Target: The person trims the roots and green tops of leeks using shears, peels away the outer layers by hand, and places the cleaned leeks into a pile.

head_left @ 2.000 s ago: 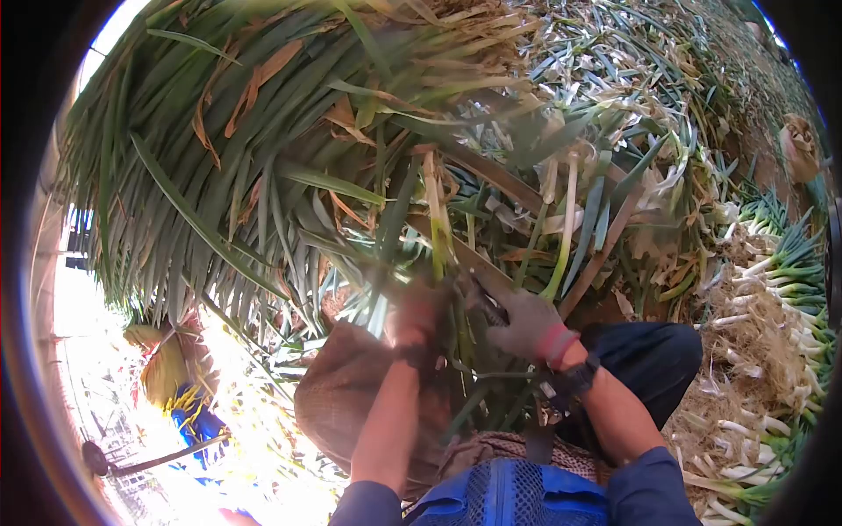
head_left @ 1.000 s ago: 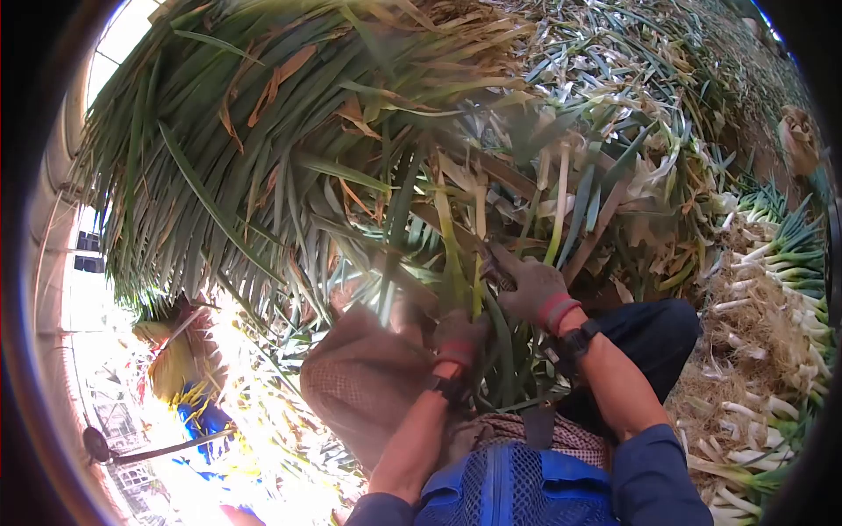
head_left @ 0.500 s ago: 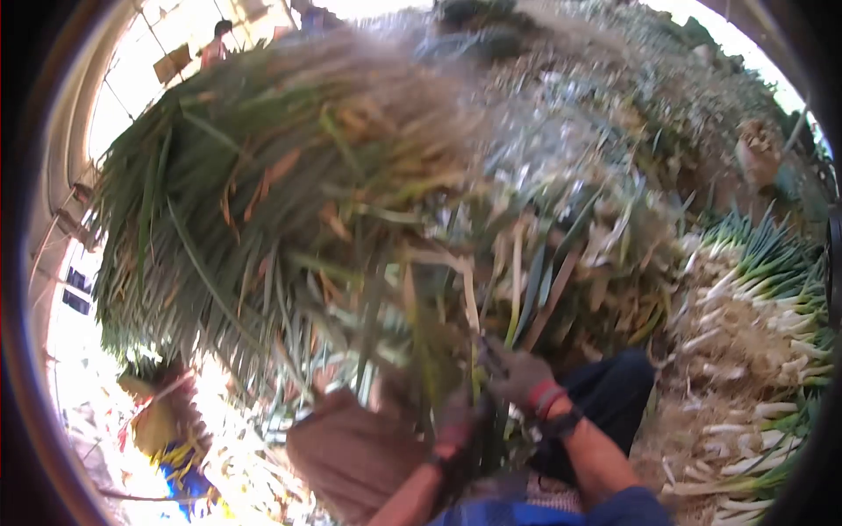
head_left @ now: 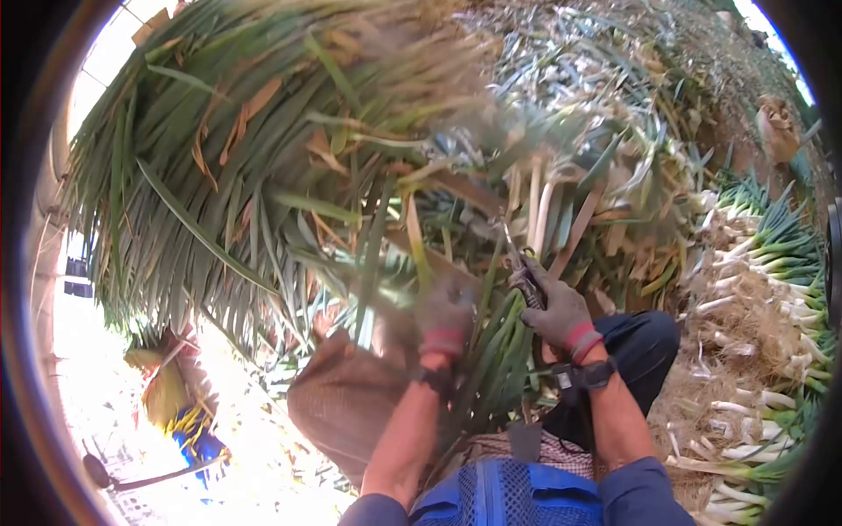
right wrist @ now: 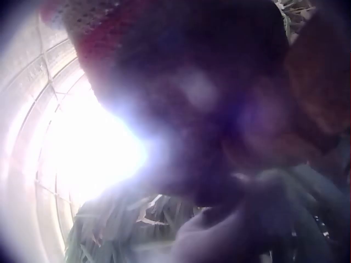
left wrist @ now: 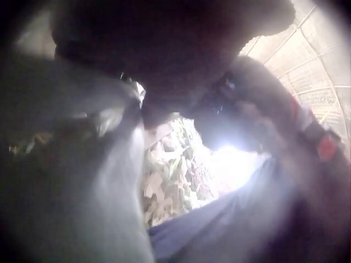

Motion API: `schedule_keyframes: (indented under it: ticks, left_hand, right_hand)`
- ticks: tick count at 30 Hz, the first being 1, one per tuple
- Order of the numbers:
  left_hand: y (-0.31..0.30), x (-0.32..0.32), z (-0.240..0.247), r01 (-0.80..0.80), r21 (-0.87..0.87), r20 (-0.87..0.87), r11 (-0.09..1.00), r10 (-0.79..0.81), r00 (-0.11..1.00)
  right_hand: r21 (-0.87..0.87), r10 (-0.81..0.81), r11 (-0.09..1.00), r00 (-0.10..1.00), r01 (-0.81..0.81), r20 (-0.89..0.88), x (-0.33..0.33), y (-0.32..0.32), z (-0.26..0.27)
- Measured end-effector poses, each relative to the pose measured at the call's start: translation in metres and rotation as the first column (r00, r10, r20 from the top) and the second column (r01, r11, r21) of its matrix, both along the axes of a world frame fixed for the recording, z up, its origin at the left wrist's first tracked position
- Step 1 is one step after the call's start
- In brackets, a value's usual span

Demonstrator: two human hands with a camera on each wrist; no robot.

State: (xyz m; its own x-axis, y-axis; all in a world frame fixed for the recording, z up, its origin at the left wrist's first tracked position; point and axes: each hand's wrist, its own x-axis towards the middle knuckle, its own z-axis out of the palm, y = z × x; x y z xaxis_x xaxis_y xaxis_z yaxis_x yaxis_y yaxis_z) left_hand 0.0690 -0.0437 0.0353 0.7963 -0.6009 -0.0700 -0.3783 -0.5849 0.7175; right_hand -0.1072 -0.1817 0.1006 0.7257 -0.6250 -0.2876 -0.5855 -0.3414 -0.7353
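Observation:
In the head view the gloved right hand (head_left: 561, 316) grips a dark-handled metal cutting tool (head_left: 517, 263), its thin tip pointing up and away. To its left is the gloved left hand (head_left: 445, 317), blurred, below a yellow-green stalk (head_left: 417, 245); whether its fingers hold anything cannot be made out. Green onion leaves (head_left: 500, 346) hang between the two hands, over the lap. Both wrist views are dark and blurred: a dark glove (left wrist: 159, 49) fills the top of the left one, and a dark glove (right wrist: 181, 93) most of the right one.
A big heap of long green leaves (head_left: 202, 167) rises at the left, with loose trimmings (head_left: 605, 88) beyond. Trimmed onions with roots (head_left: 745, 307) lie along the right. The person's knees flank the hands; a yellow and blue bundle (head_left: 171, 394) lies lower left.
The camera view has tilted back down since the last frame. The left hand has moved up from beside the lap, and the tool's blade and a bunch of green leaves now show more clearly.

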Motion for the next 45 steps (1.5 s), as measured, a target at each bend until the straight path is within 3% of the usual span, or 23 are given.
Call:
schedule_keyframes:
  ticks: [1,2,4,5,6,9,11,14,17,20,23,26,27,32,34,35,36,38,42,45]
  left_hand:
    - [0.005,0.021,-0.001,-0.118,0.011,0.087,0.993,0.117,0.989]
    - [0.015,0.039,-0.005,-0.147,0.108,0.096,0.983,0.137,0.986]
    - [0.023,0.067,-0.016,-0.193,0.274,0.122,0.942,0.165,0.979]
    - [0.023,0.072,-0.021,-0.175,0.272,0.059,0.946,0.165,0.985]
    - [0.026,0.076,-0.027,-0.156,0.271,-0.006,0.950,0.163,0.987]
    - [0.025,0.083,-0.040,-0.094,0.156,-0.212,0.983,0.126,0.969]
    - [0.015,0.081,-0.036,-0.034,0.199,-0.359,0.980,0.105,0.927]
    - [0.008,0.076,-0.037,-0.069,0.238,-0.360,0.969,0.154,0.920]
    - [0.020,0.069,-0.045,-0.022,0.230,-0.304,0.973,0.093,0.948]
    - [0.027,0.061,-0.057,0.025,0.326,-0.163,0.945,0.030,0.986]
    - [0.037,0.062,-0.072,0.054,0.294,-0.263,0.954,0.026,0.964]
    - [0.041,0.055,-0.050,0.063,0.265,-0.328,0.962,0.028,0.944]
    - [0.046,0.053,-0.056,0.076,0.280,-0.287,0.957,0.008,0.958]
    - [0.062,0.044,-0.074,0.066,0.250,-0.111,0.966,-0.039,0.993]
    - [0.059,0.043,-0.061,0.046,0.260,-0.250,0.964,0.021,0.968]
    - [0.056,0.043,-0.053,0.037,0.266,-0.316,0.963,0.051,0.947]
    - [0.056,0.040,-0.049,0.009,0.261,-0.328,0.965,0.080,0.941]
    - [0.056,0.040,-0.052,0.006,0.297,-0.287,0.955,0.083,0.954]
    - [0.055,0.037,-0.061,-0.014,0.399,-0.236,0.917,0.118,0.964]
    - [0.056,0.029,-0.053,-0.039,0.337,-0.250,0.941,0.129,0.959]
  right_hand:
    - [0.018,0.030,0.999,0.998,-0.031,0.058,0.004,0.001,0.002]
    - [0.047,0.135,0.989,0.990,-0.137,0.043,0.008,0.008,0.009]
    - [0.015,0.202,0.979,0.979,-0.202,0.021,0.022,0.019,0.000]
    - [-0.004,0.236,0.972,0.972,-0.236,0.009,0.029,0.022,-0.004]
    - [0.128,0.244,0.963,0.968,-0.235,-0.053,0.038,0.019,0.007]
    - [0.148,0.378,0.918,0.924,-0.367,-0.057,0.046,0.027,-0.006]
    - [0.135,0.369,0.925,0.923,-0.355,-0.105,0.052,0.032,-0.003]
    - [0.110,0.354,0.933,0.929,-0.343,-0.105,0.064,0.031,-0.006]
    - [0.035,0.353,0.936,0.930,-0.352,-0.097,0.088,0.022,-0.018]
    - [-0.056,0.319,0.942,0.937,-0.330,-0.142,0.128,0.005,-0.028]
    - [-0.112,0.270,0.952,0.954,-0.284,-0.130,0.174,-0.013,-0.038]
    - [-0.213,0.226,0.947,0.969,-0.243,-0.101,0.203,-0.029,-0.052]
    - [-0.257,0.211,0.939,0.973,-0.229,-0.094,0.205,-0.030,-0.051]
    - [-0.176,0.310,0.934,0.950,-0.312,-0.038,0.164,-0.018,-0.050]
    - [-0.167,0.343,0.925,0.939,-0.342,-0.019,0.118,-0.002,-0.053]
    - [-0.058,0.373,0.926,0.927,-0.374,-0.020,0.093,0.007,-0.046]
    - [0.046,0.401,0.915,0.916,-0.400,-0.013,0.071,0.015,-0.035]
    - [0.086,0.416,0.903,0.907,-0.420,0.062,0.028,0.038,-0.019]
    - [0.166,0.495,0.867,0.853,-0.470,-0.169,-0.015,0.073,0.017]
    - [0.110,0.429,0.903,0.879,-0.415,-0.209,-0.011,0.081,0.009]
